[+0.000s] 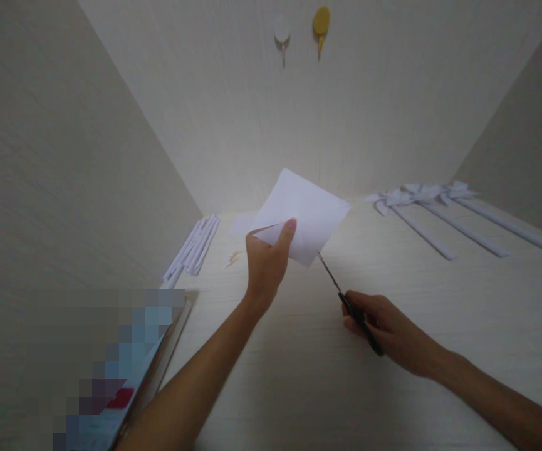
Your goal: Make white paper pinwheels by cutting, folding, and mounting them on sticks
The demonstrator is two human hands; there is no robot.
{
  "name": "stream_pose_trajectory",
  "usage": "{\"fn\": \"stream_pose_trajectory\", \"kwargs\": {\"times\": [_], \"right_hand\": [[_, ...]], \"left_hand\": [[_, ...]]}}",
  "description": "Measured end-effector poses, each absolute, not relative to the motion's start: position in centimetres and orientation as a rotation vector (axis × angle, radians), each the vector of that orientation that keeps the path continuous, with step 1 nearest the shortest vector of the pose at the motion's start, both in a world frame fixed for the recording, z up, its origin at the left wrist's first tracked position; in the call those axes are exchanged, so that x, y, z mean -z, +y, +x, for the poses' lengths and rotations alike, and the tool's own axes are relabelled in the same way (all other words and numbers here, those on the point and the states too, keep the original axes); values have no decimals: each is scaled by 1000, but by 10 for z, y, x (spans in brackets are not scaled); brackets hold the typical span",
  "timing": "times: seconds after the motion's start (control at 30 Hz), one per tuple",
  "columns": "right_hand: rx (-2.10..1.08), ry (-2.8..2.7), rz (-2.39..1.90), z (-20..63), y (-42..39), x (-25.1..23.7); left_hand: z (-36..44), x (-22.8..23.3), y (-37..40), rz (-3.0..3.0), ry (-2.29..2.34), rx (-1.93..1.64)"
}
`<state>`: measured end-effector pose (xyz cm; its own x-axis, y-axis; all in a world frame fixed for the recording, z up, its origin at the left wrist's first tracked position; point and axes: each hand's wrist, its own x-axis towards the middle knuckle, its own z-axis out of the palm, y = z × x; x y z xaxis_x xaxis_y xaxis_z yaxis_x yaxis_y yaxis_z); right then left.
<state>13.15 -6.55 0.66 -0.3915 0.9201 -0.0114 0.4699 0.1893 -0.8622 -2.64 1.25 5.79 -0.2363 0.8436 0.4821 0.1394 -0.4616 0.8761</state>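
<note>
Pale wooden desk (299, 388): walled in on three sides.
Paper sheet (308, 216): white, held above desk centre; likely light, floppy, best pinched near an edge.
Left hand (265, 266): fingers pinching the sheet's lower corner.
Right hand (388, 332): closed around scissors (346, 300), blade tips touching the sheet's lower edge.
Rolled paper sticks (193, 247): far left.

From my feed I see a bundle of rolled white paper sticks (192, 247) lying by the left wall; three white paper pinwheels (421, 194) on long stems rest on the pale desk (299, 376) at the far right; two wall hooks, one white (282, 31) and one yellow (321, 24), hang on the back panel (side by side); a blurred-out book (125, 376) leans at lower left; small tan scraps (234, 257) lie near the sticks
</note>
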Motion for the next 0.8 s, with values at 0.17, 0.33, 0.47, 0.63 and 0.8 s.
{"fn": "stream_pose_trajectory", "kwargs": {"times": [0.17, 0.33, 0.47, 0.63, 0.8], "right_hand": [[-1107, -1882, -1338, 133, -64, -6], [-1094, -1780, -1335, 136, -62, -7], [-1071, -1765, -1331, 137, -61, -11], [-1087, -1759, -1317, 138, -61, -13], [-1114, -1770, -1288, 137, -62, -13]], "left_hand": [[-23, -58, 8, 1531, 1167, -1666], [-23, -60, 5, 1552, 1129, -1544], [-22, -62, 3, 1480, 1124, -1434], [-20, -63, -1, 1387, 1113, -1401], [-20, -64, 1, 1342, 1125, -1497]]}}
